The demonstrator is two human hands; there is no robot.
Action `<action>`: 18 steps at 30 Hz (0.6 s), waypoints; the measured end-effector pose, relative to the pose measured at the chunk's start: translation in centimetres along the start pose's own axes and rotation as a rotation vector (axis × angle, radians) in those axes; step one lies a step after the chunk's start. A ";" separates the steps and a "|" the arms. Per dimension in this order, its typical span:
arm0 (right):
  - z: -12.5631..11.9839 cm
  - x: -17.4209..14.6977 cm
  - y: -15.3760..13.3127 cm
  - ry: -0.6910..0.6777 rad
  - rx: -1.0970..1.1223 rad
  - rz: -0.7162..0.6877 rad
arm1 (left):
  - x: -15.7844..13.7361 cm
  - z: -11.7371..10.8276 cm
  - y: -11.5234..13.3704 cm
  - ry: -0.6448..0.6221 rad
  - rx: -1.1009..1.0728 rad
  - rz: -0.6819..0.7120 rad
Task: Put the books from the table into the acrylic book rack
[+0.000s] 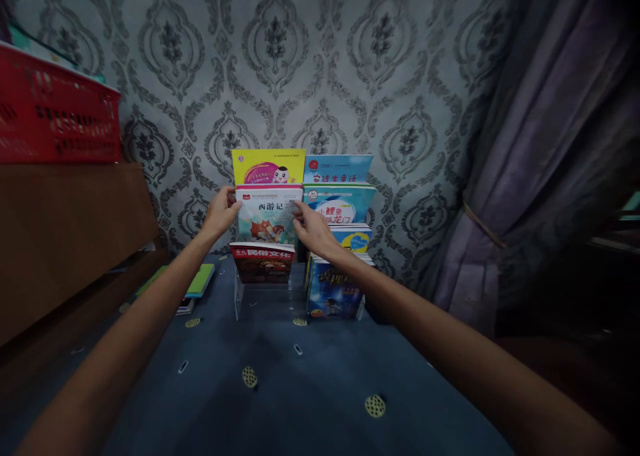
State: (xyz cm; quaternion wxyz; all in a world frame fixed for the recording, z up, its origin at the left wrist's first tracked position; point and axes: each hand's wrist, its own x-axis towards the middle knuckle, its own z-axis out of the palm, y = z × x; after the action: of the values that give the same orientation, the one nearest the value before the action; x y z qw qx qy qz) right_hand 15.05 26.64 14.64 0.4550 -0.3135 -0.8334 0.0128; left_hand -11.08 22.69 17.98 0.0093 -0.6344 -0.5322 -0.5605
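A pale book with the title 西游记 (270, 217) stands upright in a clear stepped rack (238, 301). Its left edge is pinched by my left hand (221, 213), and its right edge by my right hand (313, 228). Behind it rises a yellow book (270, 165); in front and lower is a dark red book (264, 263). The rack's right column holds a blue book (340, 168), a teal book (350, 201), a blue-and-yellow book (361, 240) and a dark blue book (334, 293), partly behind my right wrist.
Green-covered books (201, 281) lie flat on the blue patterned cloth (300, 403), left of the rack. A red basket (60, 113) rests on a wooden cabinet (75, 236) at the left. Patterned wallpaper (275, 56) is behind, and a purple curtain (525, 143) hangs at the right.
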 end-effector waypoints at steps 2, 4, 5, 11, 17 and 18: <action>-0.2 0.0 -0.3 0.000 -0.011 -0.019 | -0.7 0.0 0.8 0.080 0.094 0.063; -0.5 0.1 -0.7 -0.004 -0.030 -0.031 | -1.6 -0.1 1.8 0.147 0.221 0.175; -0.7 0.1 -0.9 -0.006 -0.041 -0.032 | -1.9 -0.2 2.3 0.159 0.291 0.229; -1.6 0.4 -2.3 -0.052 -0.114 -0.041 | -2.2 -0.5 4.0 0.089 0.551 0.292; -2.5 0.9 -4.2 -0.022 -0.324 -0.138 | -1.4 -0.5 4.2 0.045 0.597 0.277; -2.7 1.1 -4.6 -0.017 -0.368 -0.167 | -1.3 -0.6 4.3 0.029 0.602 0.278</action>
State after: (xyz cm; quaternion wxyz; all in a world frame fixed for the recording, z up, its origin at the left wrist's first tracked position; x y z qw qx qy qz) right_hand 14.32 22.84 18.41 0.3825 -0.3209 -0.8486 -0.1748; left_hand -8.24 19.60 19.80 0.2805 -0.6617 -0.5820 -0.3805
